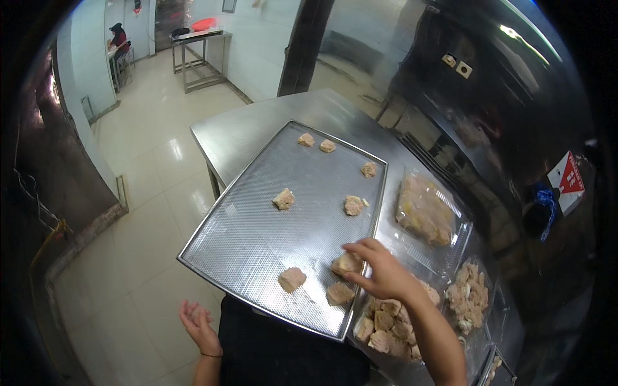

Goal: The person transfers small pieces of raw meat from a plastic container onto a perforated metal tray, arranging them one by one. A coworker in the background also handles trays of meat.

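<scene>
My right hand (381,270) has its thumb and fingers around a pale, breaded-looking food piece (345,264) at the right side of a perforated metal tray (241,231). Another piece (340,294) lies just below it, and one more (292,279) to the left. Several smaller pieces, such as one in the middle (283,199), are spread over the tray. Under my right forearm sits a clear plastic container (359,333) full of similar chunks (384,321), partly hidden. My left hand (198,325) is off the tray's lower left, palm up and fingers apart, holding nothing.
A stainless steel table (256,113) carries the tray. At its right stand a closed clear pack of food (425,212), a bag of smaller pieces (467,296) and another tray edge (490,364). Far off, a person (119,41) sits near a metal side table (200,36).
</scene>
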Demonstrator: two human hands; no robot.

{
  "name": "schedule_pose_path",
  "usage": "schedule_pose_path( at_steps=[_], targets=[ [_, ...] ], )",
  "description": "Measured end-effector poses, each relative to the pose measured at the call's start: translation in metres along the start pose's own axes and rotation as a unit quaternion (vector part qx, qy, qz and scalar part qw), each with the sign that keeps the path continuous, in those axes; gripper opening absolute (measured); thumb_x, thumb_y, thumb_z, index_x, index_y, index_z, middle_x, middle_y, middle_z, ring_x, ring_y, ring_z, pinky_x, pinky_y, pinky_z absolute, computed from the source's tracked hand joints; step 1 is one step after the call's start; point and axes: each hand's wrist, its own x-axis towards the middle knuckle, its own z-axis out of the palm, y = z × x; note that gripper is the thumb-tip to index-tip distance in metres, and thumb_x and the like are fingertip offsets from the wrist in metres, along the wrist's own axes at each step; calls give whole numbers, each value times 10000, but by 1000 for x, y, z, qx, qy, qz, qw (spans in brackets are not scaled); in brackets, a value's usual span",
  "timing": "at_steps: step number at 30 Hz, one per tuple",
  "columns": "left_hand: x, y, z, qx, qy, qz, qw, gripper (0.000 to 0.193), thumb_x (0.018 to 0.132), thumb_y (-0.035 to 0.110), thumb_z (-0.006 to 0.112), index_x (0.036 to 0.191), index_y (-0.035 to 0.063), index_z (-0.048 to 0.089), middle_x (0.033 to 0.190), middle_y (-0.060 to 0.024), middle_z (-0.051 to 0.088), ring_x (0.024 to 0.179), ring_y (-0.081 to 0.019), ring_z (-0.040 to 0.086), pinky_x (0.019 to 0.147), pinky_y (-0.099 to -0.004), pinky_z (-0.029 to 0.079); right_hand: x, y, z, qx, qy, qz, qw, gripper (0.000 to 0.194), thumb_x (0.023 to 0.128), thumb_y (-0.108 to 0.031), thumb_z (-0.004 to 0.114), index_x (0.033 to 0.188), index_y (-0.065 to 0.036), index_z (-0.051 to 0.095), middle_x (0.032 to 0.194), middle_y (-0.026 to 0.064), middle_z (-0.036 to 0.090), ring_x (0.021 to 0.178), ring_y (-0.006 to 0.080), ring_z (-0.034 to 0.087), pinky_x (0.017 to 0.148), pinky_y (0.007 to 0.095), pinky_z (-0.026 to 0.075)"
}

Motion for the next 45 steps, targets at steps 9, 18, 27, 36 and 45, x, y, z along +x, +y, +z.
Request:
schedule_pose_path(
  at_steps=[9, 18, 27, 36, 45],
  targets=[
    [-47, -68, 26, -250, -223, -419, 844, 238, 1007, 190, 619, 1192, 41, 623, 965, -119, 694, 841, -230, 686, 751, -373, 568, 132, 11, 31, -42, -76, -17, 996, 578, 904, -270, 788, 1386, -4, 611, 1201, 245, 695, 1172, 331, 650, 992, 439, 543],
    [-28, -92, 42, -135, -246, -496, 822, 279, 1062, 251, 469, 1186, 62, 632, 1083, -104, 715, 954, -230, 667, 868, -414, 531, 234, -5, 81, -66, -16, 13, 998, 555, 872, -205, 794, 1345, 23, 614, 1208, 220, 663, 1162, 349, 653, 1009, 436, 546],
    [-26, -102, 45, -163, -239, -500, 816, 328, 1083, 296, 458, 1239, 53, 614, 1175, -91, 708, 1074, -234, 677, 875, -426, 554, 230, 32, 57, 198, -44, 58, 977, 566, 871, -88, 723, 1408, -3, 566, 1330, 192, 648, 1245, 286, 637, 1050, 388, 537],
    [-26, -111, 43, -163, -242, -516, 805, 361, 1096, 336, 456, 1252, 50, 609, 1179, -91, 700, 1050, -229, 676, 875, -419, 555, 217, 28, 51, 347, -41, 43, 936, 806, 833, 12, 757, 1557, -58, 412, 1365, 170, 624, 1277, 280, 613, 1119, 438, 506],
    [-25, -140, 37, -199, -278, -517, 785, 597, 1090, 503, 433, 1451, 37, 528, 1444, -101, 599, 1307, -251, 572, 1115, -444, 451, 288, 54, 24, -19, 5, -8, 1000, 498, 863, -185, 804, 1308, -4, 676, 1204, 178, 732, 1135, 294, 693, 986, 416, 554]
  ],
)
